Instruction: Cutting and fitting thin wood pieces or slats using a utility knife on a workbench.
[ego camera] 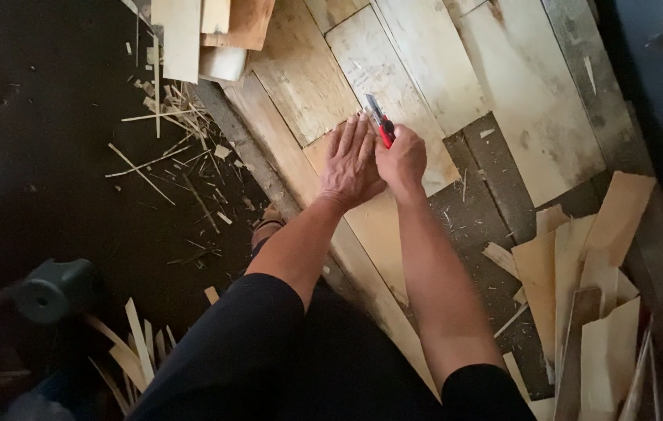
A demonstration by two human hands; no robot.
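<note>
My right hand is closed around a red utility knife, whose blade end points away from me onto a pale plywood sheet. My left hand lies flat, fingers together, pressing on a thin wood veneer strip just left of the knife. The two hands touch side by side on the work surface.
Veneer offcuts pile up at the right. Thin slivers and scraps litter the dark floor at the left. Wood boards are stacked at the top. A grey-green cylindrical object sits at lower left. My sandalled foot shows below the bench edge.
</note>
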